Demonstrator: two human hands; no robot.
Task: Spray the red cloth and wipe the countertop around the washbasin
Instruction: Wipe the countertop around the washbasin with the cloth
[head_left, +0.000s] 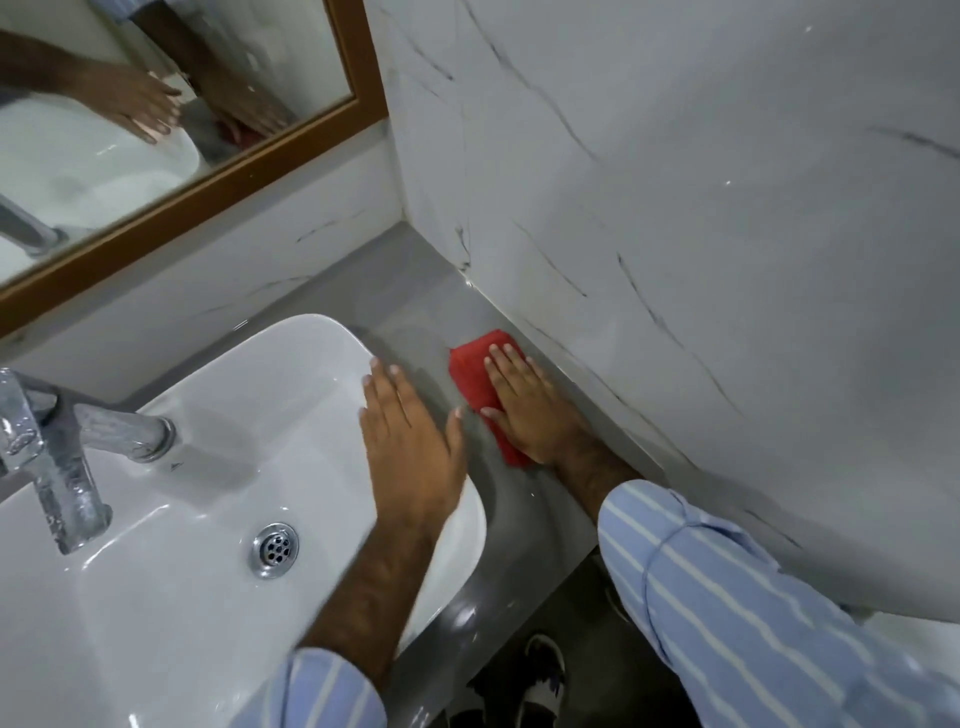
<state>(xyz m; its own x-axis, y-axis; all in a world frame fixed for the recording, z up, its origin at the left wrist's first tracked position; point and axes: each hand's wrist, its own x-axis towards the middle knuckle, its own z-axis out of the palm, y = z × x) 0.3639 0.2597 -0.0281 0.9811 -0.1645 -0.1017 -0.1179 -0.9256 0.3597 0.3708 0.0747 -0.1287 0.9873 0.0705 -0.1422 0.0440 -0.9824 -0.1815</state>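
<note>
Grey countertop is running between washbasin and marble wall; the right hand is pressing the red cloth flat, the left hand resting open on the basin rim. Wedged beside the wall, the cloth may be missing the corner.

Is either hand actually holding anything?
Neither grips anything. The right hand presses flat on the folded red cloth; the left hand rests on the white ceramic washbasin's rim.
</note>
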